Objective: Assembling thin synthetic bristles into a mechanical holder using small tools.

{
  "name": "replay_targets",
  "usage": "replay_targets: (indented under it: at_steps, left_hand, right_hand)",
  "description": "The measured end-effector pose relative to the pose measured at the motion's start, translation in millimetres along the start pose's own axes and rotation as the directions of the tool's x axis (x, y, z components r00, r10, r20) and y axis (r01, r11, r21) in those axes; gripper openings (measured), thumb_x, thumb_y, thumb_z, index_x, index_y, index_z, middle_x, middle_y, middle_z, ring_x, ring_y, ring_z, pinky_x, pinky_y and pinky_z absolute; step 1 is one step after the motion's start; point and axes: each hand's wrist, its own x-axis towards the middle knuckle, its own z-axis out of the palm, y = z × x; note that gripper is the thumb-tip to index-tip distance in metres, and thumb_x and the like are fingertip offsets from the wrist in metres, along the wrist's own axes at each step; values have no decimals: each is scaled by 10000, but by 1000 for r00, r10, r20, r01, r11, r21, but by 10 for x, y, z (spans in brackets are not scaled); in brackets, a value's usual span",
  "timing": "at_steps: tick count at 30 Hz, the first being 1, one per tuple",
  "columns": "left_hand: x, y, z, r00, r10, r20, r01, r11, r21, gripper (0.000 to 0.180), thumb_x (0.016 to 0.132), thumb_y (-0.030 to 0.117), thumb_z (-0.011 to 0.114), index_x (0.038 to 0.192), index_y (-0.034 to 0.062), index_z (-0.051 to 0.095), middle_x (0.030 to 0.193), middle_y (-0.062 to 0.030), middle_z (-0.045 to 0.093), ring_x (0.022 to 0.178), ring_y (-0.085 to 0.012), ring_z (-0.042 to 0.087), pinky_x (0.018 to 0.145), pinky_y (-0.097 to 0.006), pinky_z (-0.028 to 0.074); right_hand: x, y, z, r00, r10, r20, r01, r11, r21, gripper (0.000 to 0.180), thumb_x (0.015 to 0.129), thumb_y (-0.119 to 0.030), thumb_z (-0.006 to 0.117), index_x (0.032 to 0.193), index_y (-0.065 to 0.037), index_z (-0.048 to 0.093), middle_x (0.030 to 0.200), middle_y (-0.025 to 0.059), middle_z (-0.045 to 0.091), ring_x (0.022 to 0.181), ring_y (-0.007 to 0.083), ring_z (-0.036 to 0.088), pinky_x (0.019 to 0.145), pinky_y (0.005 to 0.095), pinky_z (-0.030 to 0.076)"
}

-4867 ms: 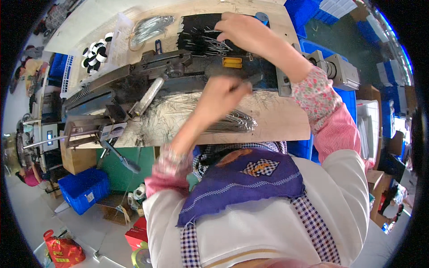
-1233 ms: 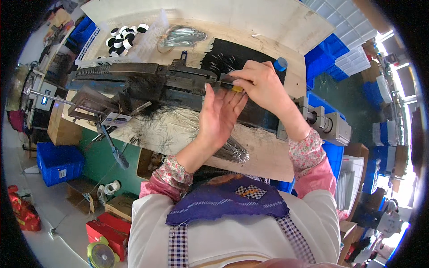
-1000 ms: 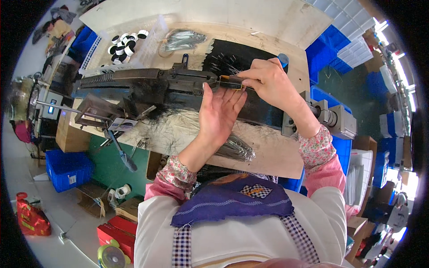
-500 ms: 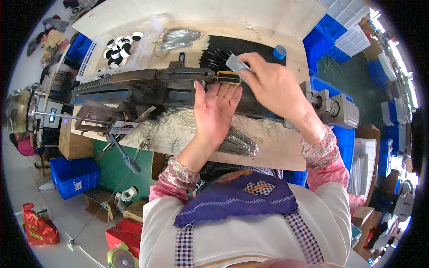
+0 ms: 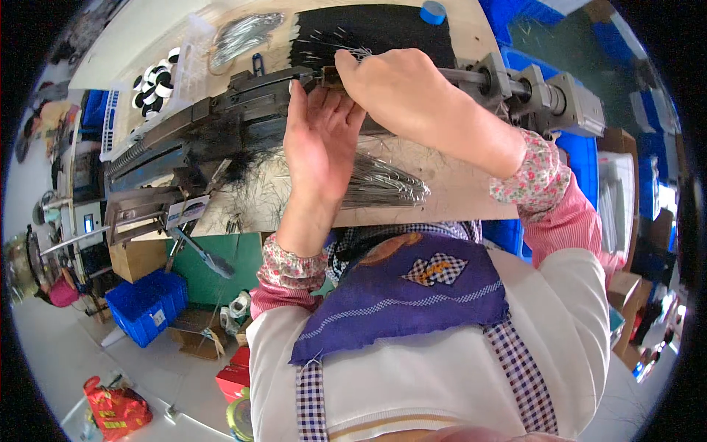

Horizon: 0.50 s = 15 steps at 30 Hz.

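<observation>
A long dark metal machine (image 5: 202, 110) lies across the bench, with a small brass-edged holder (image 5: 333, 76) at its middle. Palm up, my left hand (image 5: 320, 144) has its fingers stretched beneath this holder and the thumb raised against the machine. My right hand (image 5: 401, 92) reaches over from the right, fingers bent and closed at the holder; whatever they grip is hidden behind the hand. Just beyond it, thin metal wires (image 5: 335, 46) lie on a black cloth (image 5: 412, 37). A bundle of looped wires (image 5: 390, 184) rests on the near side, right of my left wrist.
A clear plastic basket (image 5: 193, 70) holds black-and-white round pieces (image 5: 155, 85). More wires (image 5: 247, 37) lie at the back, and a blue round cap (image 5: 433, 12) sits on the cloth. A shaft and grey motor (image 5: 578, 103) extend right. A hinged metal frame (image 5: 147, 214) juts out at left.
My view has shifted, so the bench sits higher. My right hand has turned downward over the holder, and the pale flat piece it held is now out of sight. My left hand stays beneath.
</observation>
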Motion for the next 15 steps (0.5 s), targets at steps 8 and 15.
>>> replay_targets:
  at_steps: [8,15]
  left_hand:
    - [55,-581,-167,979,47,-196,-55,998,-34,322,946,308,565,1121,42,517,1147,-82,536,1159,-220,480,1055,-383,361]
    - [-614,-235,-110,981,-8,196,-1,999,44,486,904,123,580,1334,-45,430,1379,-153,464,1279,-290,443,1102,-409,312]
  right_hand:
    - [-941,-187,505,926,63,372,-211,905,371,206,759,-66,572,954,3,560,820,176,629,717,365,641,604,446,519]
    - [-911,-243,1026,970,-39,239,-57,923,381,128,802,-93,531,881,-21,601,838,165,624,714,332,664,582,444,538]
